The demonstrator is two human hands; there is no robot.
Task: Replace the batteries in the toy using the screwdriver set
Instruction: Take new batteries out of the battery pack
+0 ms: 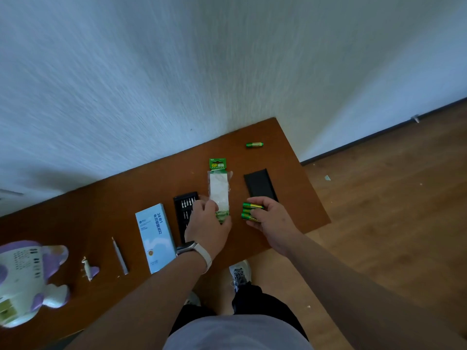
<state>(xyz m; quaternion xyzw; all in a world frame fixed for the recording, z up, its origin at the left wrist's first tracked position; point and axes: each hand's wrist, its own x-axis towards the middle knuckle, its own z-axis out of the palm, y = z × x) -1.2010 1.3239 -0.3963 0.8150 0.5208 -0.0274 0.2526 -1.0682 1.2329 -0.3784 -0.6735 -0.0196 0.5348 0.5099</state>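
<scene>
Closest, the left hand [207,223] pinched the battery pack's [219,189] near end; the right hand [271,221] gripped three green batteries [249,210], a fourth battery [254,144] lying far across the surface [126,193]

The toy [25,281] is cut off by the left edge and blurred. The left hand [206,223], gripping the battery pack [219,190], covers the pack's near end and the near right part of the bit tray [180,223]. The right hand [267,218] hides the right ends of the batteries [249,210] it holds; three show, and whether there are more cannot be told. It also covers part of the near end of the black lid [260,184]. The small print on the box [155,238] is illegible, and the bits [186,204] are too small to tell apart.
</scene>
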